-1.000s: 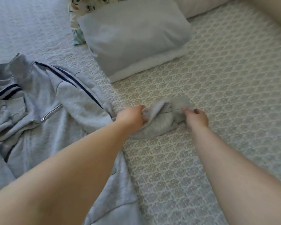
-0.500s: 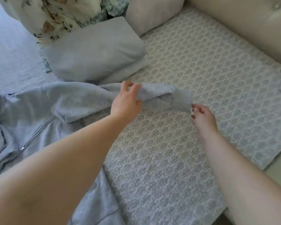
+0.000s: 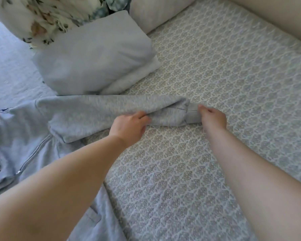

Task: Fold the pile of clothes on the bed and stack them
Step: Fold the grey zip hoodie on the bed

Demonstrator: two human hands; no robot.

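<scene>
And the sleeve is out straight now, where half a second ago it hung bunched in the air. It lies flat across the patterned bedspread, just in front of the folded pile. The left hand pinches the fabric mid-sleeve, fingers curled into it; the right hand grips the ribbed cuff at its end. The rest of the jacket sprawls left, zip up. Looks ready to fold that sleeve back over the body.
</scene>
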